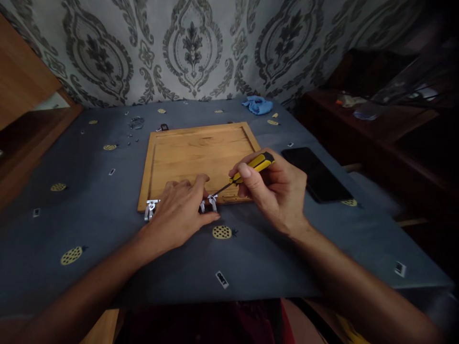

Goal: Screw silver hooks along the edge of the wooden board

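Note:
A wooden cabinet door [201,153] lies flat on the cloth-covered table. My left hand [179,208] rests over its near edge, with thumb and fingers closed around a metal hinge [213,203]. In my right hand [278,191] is a yellow and black screwdriver [256,169], gripped by its handle. Its thin shaft slants down to the left, and the tip meets the hinge plate. Whether a screw sits under the tip is too small to tell. Another metal hinge [151,208] is at the door's near left corner, just left of my left hand.
Right of the door lies a black phone [315,173]. A crumpled blue cloth [257,105] sits at the table's back. Small metal pieces [132,139] and a clear plastic-looking item [136,123] lie behind the door's left side. A small dark object [164,127] touches the far edge.

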`<state>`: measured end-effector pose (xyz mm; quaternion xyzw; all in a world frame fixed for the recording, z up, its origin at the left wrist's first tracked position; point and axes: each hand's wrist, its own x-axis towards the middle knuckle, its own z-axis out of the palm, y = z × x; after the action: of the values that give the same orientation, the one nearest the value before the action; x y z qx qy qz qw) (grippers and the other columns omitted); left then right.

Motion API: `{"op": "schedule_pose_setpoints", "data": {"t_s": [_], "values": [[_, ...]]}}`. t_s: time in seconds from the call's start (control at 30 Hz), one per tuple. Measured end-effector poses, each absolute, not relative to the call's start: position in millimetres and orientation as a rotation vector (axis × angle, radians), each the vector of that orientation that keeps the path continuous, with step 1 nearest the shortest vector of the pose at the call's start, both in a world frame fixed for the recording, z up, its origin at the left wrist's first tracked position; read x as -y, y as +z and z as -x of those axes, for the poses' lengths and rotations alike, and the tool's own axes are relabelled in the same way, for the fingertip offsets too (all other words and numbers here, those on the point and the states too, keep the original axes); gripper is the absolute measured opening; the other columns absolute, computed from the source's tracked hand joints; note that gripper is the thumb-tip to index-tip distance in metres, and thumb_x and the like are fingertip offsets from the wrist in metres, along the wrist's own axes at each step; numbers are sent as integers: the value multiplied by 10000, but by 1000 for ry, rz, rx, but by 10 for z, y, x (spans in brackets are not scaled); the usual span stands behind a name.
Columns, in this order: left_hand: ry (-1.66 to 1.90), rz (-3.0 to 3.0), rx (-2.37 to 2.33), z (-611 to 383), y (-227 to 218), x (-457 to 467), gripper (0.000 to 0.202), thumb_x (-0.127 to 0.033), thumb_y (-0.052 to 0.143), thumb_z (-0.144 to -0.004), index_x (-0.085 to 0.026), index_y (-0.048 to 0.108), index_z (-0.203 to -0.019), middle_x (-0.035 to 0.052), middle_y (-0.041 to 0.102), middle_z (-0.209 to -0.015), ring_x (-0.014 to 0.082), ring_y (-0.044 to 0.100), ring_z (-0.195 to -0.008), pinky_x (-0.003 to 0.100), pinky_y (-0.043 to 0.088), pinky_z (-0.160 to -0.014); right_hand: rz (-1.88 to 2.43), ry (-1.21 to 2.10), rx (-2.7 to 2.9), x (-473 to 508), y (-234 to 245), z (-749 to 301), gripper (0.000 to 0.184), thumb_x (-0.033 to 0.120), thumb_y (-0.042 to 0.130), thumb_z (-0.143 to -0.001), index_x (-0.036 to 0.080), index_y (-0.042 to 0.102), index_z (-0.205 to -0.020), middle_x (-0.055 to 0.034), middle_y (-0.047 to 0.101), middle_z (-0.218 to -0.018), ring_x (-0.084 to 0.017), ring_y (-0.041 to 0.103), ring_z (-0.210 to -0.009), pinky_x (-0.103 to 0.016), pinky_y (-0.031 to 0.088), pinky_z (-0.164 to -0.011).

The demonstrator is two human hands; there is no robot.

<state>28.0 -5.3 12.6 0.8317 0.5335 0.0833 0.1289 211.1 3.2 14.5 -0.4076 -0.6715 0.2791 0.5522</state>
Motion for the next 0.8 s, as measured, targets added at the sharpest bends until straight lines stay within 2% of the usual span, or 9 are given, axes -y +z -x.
{"op": "schedule_pose_setpoints", "data": {"t_s": [0.1, 0.3, 0.5, 0.57, 0.7, 0.8], "values": [[241, -2433, -1544, -279, 123, 52, 541, -442, 743, -835, -169, 503, -1235, 112, 716, -1023, 360, 648, -1007, 508, 472, -892, 964, 669, 1595, -45, 134, -2109, 288, 450, 610, -942, 203, 576, -799, 49, 508, -615, -77, 531, -480, -227, 408, -444], [238, -2422, -1545, -280, 136, 51, 531, -437, 750, -831, -169, 489, -1208, 114, 717, -1032, 350, 660, -1001, 497, 477, -889, 982, 641, 1645, -78, 110, -2091, 304, 473, 618, -932, 195, 604, -811, 31, 551, -654, -77, 508, -505, -236, 396, -466], [196, -2436, -1548, -286, 152, 50, 510, -452, 737, -839, -175, 484, -1186, 113, 715, -1031, 351, 660, -995, 493, 474, -888, 962, 717, 1703, -150, 212, -2073, 338, 482, 687, -880, 188, 575, -757, 38, 527, -623, -83, 500, -534, -233, 385, -483], [172, -2434, -1570, -293, 162, 49, 500, -453, 737, -838, -173, 490, -1171, 116, 714, -1026, 350, 662, -987, 484, 475, -882, 928, 821, 1732, -197, 265, -2068, 332, 487, 699, -869, 180, 588, -806, 30, 545, -670, -80, 512, -540, -231, 398, -482], [157, -2441, -1562, -296, 166, 45, 471, -448, 726, -849, -157, 502, -1144, 126, 712, -1011, 353, 663, -992, 481, 476, -884, 820, 1009, 1780, -314, 336, -2024, 335, 457, 702, -877, 172, 601, -1021, 44, 557, -707, -73, 562, -518, -218, 439, -479], [167, -2446, -1543, -290, 150, 39, 495, -452, 719, -855, -145, 499, -1175, 132, 714, -1026, 361, 661, -991, 493, 477, -887, 759, 1063, 1818, -404, 357, -1951, 309, 447, 714, -869, 171, 578, -900, 56, 532, -688, -58, 561, -494, -203, 428, -461]]}}
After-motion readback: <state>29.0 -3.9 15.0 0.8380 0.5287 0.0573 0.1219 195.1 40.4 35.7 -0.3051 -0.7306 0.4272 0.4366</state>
